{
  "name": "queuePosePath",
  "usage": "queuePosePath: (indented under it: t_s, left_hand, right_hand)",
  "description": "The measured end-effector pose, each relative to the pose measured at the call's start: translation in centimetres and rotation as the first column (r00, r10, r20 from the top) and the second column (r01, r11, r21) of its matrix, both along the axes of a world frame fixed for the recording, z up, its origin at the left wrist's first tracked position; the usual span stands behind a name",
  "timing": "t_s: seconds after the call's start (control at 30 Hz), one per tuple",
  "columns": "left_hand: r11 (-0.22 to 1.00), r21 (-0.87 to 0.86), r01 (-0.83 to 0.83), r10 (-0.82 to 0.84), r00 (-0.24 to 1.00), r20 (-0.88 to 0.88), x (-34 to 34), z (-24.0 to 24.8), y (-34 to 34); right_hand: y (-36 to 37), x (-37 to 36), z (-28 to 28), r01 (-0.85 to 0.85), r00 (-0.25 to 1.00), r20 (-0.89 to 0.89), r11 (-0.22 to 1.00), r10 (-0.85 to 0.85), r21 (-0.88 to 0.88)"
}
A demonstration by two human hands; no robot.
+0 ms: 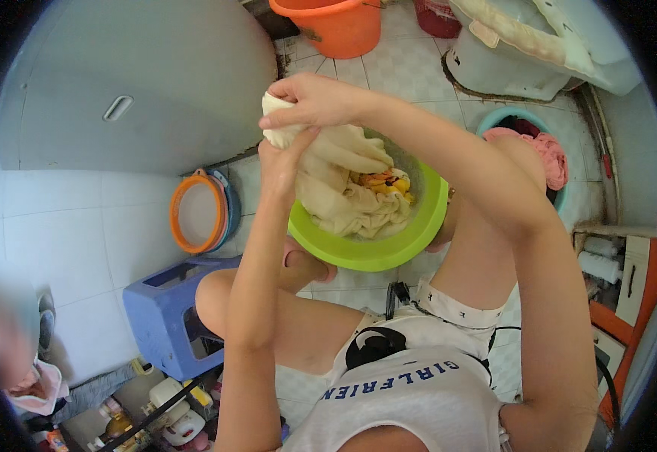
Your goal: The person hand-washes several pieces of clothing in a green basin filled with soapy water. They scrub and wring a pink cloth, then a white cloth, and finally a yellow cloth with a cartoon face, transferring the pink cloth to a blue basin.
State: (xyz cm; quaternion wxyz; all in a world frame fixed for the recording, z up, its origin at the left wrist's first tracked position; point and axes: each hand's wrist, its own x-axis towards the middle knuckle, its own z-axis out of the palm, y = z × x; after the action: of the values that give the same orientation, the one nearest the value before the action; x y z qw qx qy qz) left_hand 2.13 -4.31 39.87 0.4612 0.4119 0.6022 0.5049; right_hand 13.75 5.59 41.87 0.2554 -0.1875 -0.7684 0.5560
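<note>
left arm (257, 282) nearly straight | left grip (278, 160) curled | right elbow (536, 218) bent | right grip (309, 102) curled

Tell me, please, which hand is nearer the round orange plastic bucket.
Right: in the picture, the right hand is below the bucket; the left hand is lower, farther off.

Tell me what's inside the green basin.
In the green basin, cream cloth is bunched up, with a yellow-orange patterned patch showing. The cloth hides whatever lies beneath it.
</note>
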Motion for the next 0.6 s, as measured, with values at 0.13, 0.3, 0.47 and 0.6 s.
queuePosePath:
  t_s: [0.13, 0.3, 0.47, 0.6]
  left_hand:
    - [0.995, 0.102, 0.008, -0.017, 0.996, 0.091, -1.4, -0.3, -0.4]
    - [0.982, 0.172, -0.083, 0.037, 0.966, 0.255, -3.3, 0.5, -1.3]
    - [0.957, 0.246, -0.154, 0.021, 0.882, 0.470, -4.6, 3.5, -1.6]
    - [0.950, 0.187, -0.248, 0.091, 0.798, 0.596, -6.0, 4.1, -1.6]
  right_hand:
    - [0.7, 1.5, -0.7, -0.072, 0.997, 0.035, 0.994, 0.076, -0.085]
    - [0.8, 2.7, -3.1, -0.093, 0.939, 0.313, 0.982, 0.140, -0.162]
    - [1.0, 3.4, -11.6, -0.068, 0.896, 0.376, 0.909, 0.237, -0.411]
    - [-0.1, 2.7, -12.7, -0.216, 0.854, 0.454, 0.967, 0.255, -0.136]
